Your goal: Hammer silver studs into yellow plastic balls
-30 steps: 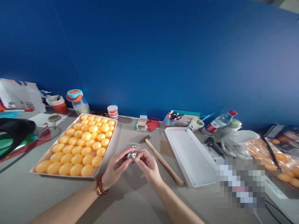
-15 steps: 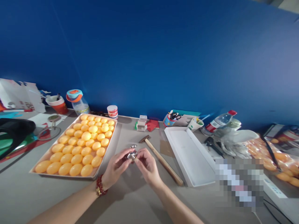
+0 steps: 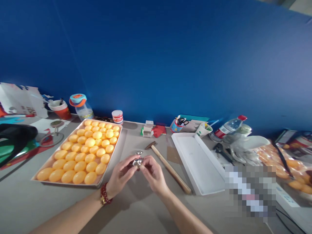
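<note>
My left hand (image 3: 122,174) and my right hand (image 3: 153,172) meet over the middle of the table, both closed on a small shiny metal piece (image 3: 137,162). Its rounded, mirror-like parts show between my fingertips; its exact kind I cannot make out. Just beyond my fingers is another small shiny bit (image 3: 139,152); whether it joins the held piece I cannot tell. A wooden-handled hammer (image 3: 170,167) lies right of my right hand. Left of my left hand stands a shallow box (image 3: 98,184) filled with orange balls (image 3: 80,166).
To the right lies a white tray (image 3: 198,162). Along the blue wall stand a pen cup (image 3: 176,126), a plastic bottle (image 3: 226,128), a lidded jug (image 3: 83,109) and paper cups (image 3: 59,109). A bag of orange balls (image 3: 275,159) sits far right.
</note>
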{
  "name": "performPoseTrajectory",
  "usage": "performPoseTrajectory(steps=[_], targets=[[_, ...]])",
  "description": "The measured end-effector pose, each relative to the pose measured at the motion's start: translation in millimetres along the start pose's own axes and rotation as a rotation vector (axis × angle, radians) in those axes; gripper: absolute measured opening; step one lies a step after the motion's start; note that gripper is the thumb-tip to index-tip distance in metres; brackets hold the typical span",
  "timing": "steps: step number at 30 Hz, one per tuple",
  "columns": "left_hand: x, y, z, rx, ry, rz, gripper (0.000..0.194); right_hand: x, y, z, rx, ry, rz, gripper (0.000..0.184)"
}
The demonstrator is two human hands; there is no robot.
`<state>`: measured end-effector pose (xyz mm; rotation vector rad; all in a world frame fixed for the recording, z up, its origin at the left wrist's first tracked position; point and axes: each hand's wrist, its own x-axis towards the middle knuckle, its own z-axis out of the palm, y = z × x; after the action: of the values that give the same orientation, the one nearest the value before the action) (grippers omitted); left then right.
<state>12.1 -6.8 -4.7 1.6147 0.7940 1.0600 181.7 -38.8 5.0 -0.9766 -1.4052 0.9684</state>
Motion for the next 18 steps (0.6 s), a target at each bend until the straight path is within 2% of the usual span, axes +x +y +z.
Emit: performPoseTrajectory(steps=[18], targets=[[-0.6, 4.2, -1.4, 0.04, -0.008, 0.046, 0.034, 0.1, 0.0, -0.2, -0.004, 0.013, -0.025, 0.014]])
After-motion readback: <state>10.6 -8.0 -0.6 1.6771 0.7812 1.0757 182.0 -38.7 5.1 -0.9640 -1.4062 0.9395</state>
